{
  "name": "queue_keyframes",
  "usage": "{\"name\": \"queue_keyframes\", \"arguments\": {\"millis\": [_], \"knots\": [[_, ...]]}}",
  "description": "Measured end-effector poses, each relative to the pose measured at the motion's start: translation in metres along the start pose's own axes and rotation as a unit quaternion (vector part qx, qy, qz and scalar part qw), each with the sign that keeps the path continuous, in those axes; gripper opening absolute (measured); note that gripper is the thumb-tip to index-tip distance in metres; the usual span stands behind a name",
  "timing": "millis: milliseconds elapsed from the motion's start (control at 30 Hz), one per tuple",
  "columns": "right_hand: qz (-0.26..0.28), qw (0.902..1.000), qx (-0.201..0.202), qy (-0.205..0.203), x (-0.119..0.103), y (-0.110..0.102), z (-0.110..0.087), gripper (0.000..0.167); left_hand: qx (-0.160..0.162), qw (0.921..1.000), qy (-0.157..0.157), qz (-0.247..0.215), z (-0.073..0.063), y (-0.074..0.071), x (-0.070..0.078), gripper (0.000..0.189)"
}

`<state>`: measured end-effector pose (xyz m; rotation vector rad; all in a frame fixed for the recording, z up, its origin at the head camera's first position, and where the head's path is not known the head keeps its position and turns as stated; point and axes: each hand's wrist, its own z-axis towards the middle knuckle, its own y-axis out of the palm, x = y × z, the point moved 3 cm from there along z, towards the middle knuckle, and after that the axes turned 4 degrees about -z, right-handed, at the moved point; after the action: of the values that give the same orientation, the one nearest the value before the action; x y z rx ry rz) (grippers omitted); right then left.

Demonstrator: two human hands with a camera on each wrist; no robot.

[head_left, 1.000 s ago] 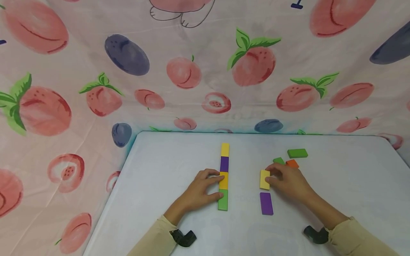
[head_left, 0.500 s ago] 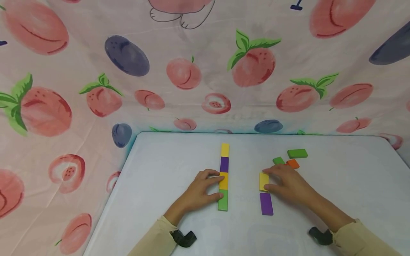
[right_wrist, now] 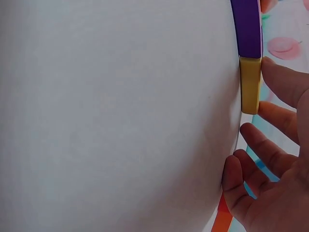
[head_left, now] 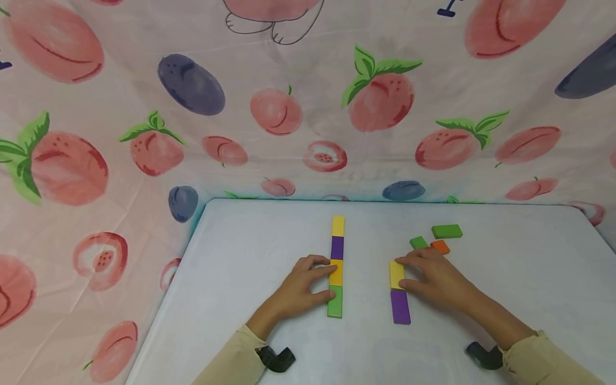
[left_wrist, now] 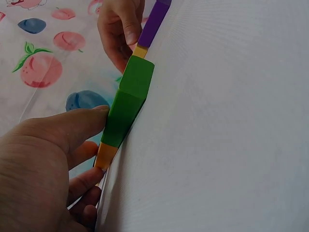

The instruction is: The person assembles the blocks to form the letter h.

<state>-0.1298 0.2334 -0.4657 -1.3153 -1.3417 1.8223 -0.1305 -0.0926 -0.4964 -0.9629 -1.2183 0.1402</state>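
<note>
A straight row of flat blocks runs away from me on the white table: a green block (head_left: 335, 303) nearest, then yellow (head_left: 337, 276), purple (head_left: 337, 248) and yellow (head_left: 338, 225). My left hand (head_left: 300, 286) rests at the row's left side, thumb touching the green block and index finger touching the yellow one beyond it. Further right, my right hand (head_left: 440, 278) holds another yellow block (head_left: 396, 276), index finger at its far end and thumb at its right side. That block's near end meets a slightly turned purple block (right_wrist: 248, 29).
Beyond my right hand lie a green block (head_left: 447, 231), a smaller-looking green block (head_left: 418, 243) and an orange block (head_left: 440, 246), partly hidden by the hand. The white table (head_left: 240, 235) backs onto a fruit-printed cloth (head_left: 308, 123). A dark wrist device (head_left: 275, 359) sits by each cuff.
The yellow block in my right hand has slid toward me, closing the gap to the purple block. My right hand has shifted slightly with it; my left hand stays put.
</note>
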Motion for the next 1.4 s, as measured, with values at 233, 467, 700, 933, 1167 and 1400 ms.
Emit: {"name": "queue_keyframes", "arguments": {"millis": [233, 467, 700, 933, 1167, 1400], "knots": [[0.002, 1.0, -0.008, 0.002, 0.001, 0.001, -0.001, 0.052, -0.001, 1.0, 0.0, 0.001, 0.0, 0.0, -0.001, 0.054], [-0.017, 0.9992, -0.029, 0.021, -0.001, 0.006, -0.008, 0.072, 0.0, 1.0, 0.003, -0.002, 0.0, 0.001, -0.001, 0.054], [-0.034, 0.9992, -0.019, 0.01, -0.005, 0.006, -0.017, 0.075, 0.001, 1.0, 0.005, 0.004, 0.0, 0.001, -0.002, 0.054], [-0.033, 0.9993, -0.014, 0.011, -0.007, 0.006, -0.02, 0.073, 0.001, 1.0, 0.003, 0.0, 0.0, 0.001, -0.001, 0.054], [-0.028, 0.9995, -0.015, 0.008, -0.008, 0.006, -0.021, 0.07, 0.002, 1.0, 0.004, 0.006, 0.001, 0.001, -0.002, 0.054], [-0.023, 0.9994, -0.02, 0.014, -0.008, 0.006, -0.021, 0.07, 0.002, 1.0, 0.003, 0.009, 0.002, 0.002, -0.003, 0.054]]}}
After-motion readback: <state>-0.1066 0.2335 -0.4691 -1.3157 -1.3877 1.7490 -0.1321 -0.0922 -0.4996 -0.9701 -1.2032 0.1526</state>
